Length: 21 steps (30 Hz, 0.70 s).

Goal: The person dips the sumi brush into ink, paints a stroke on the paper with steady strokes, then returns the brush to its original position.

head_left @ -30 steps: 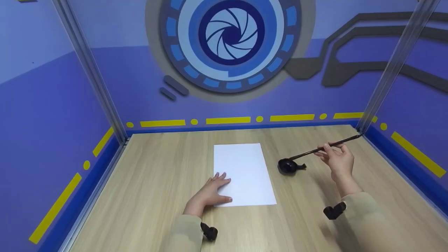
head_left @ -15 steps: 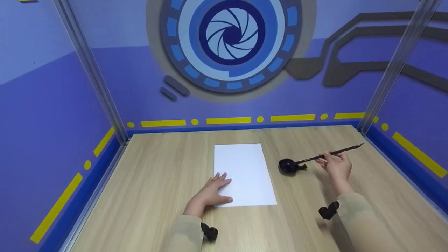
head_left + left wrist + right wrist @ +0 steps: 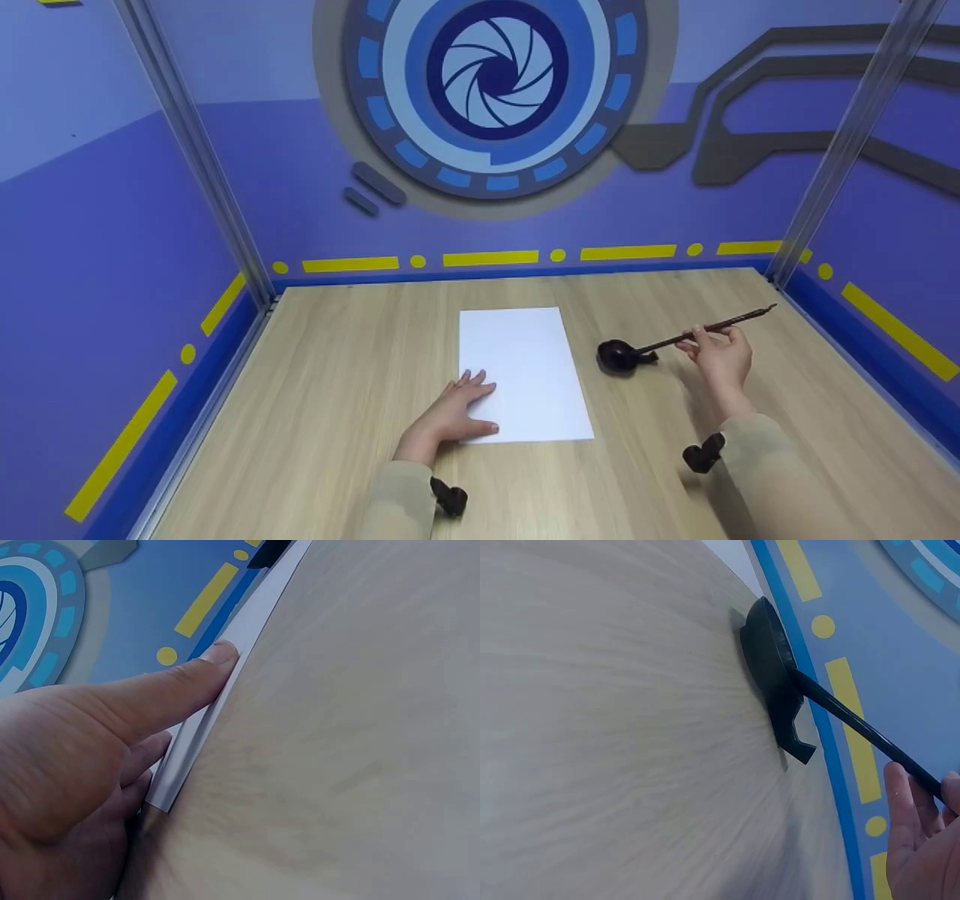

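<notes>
On the wooden table lies a sheet of white paper (image 3: 521,352). My left hand (image 3: 452,409) rests on its near left part with fingers spread; the thumb presses close to the near edge in the left wrist view. To the right of the paper stands a small black ink dish (image 3: 616,358) with a short stubby handle. My right hand (image 3: 721,358) pinches a dark calligraphy brush (image 3: 735,320) around mid-shaft. The brush slants down leftward to the dish's rim, and its lower tip is hidden inside the bowl. In the right wrist view the shaft crosses the dish's rim (image 3: 780,634).
The wooden tabletop (image 3: 337,360) is enclosed by a blue-purple back wall (image 3: 270,172) and side walls with yellow markings. Metal posts (image 3: 840,142) stand at the back corners. A black wrist mount (image 3: 703,452) sits on each sleeve.
My right hand has come slightly down and to the left. The brush's upper end is lower, and its lower end has shifted right along the dish. The left hand and paper stay put.
</notes>
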Motion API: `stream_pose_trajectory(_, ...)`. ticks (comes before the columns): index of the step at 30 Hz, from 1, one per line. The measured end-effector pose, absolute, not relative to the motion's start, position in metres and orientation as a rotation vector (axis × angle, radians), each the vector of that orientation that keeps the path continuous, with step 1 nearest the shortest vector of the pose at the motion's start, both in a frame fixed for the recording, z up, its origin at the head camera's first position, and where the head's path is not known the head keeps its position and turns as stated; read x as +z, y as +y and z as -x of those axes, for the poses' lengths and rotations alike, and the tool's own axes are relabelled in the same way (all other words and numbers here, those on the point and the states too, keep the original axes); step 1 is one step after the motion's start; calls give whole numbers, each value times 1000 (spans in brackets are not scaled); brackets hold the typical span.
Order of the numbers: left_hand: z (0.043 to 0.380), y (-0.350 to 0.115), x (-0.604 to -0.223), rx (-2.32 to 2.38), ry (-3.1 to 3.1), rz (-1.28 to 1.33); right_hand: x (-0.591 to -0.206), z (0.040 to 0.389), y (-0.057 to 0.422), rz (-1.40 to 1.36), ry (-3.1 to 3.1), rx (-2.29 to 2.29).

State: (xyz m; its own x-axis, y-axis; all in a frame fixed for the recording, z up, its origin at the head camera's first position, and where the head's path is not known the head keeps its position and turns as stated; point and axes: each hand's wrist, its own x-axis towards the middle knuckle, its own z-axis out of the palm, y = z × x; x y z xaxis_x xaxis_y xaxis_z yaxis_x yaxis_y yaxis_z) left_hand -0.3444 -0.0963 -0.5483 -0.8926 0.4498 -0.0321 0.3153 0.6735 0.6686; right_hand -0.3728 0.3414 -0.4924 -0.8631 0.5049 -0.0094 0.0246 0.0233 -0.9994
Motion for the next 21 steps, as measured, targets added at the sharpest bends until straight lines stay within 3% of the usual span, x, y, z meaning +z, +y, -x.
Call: stream_pose_trajectory(21, 345, -95, -548, 1022, 2690, -600, -479, 364, 324, 225, -2066, 1678)
